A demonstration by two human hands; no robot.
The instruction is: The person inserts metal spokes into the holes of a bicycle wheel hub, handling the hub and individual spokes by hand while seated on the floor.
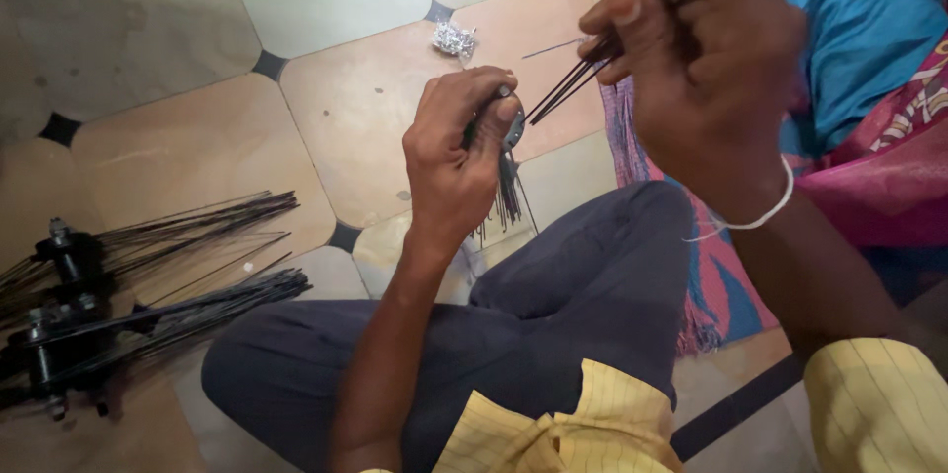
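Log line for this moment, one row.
left hand: grips hub | right hand: pinches spokes | spoked hubs: on floor, left

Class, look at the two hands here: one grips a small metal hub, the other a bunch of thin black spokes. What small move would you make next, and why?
Probably guide one spoke tip into the hub. The left hand holds the hub with spokes already hanging below it, and the right hand points its bunch of spokes at the hub, the tips close beside it.

Bare tiled floor (197,137) lies open ahead; spoked hubs (69,325) crowd the left, cloth (869,29) the right.
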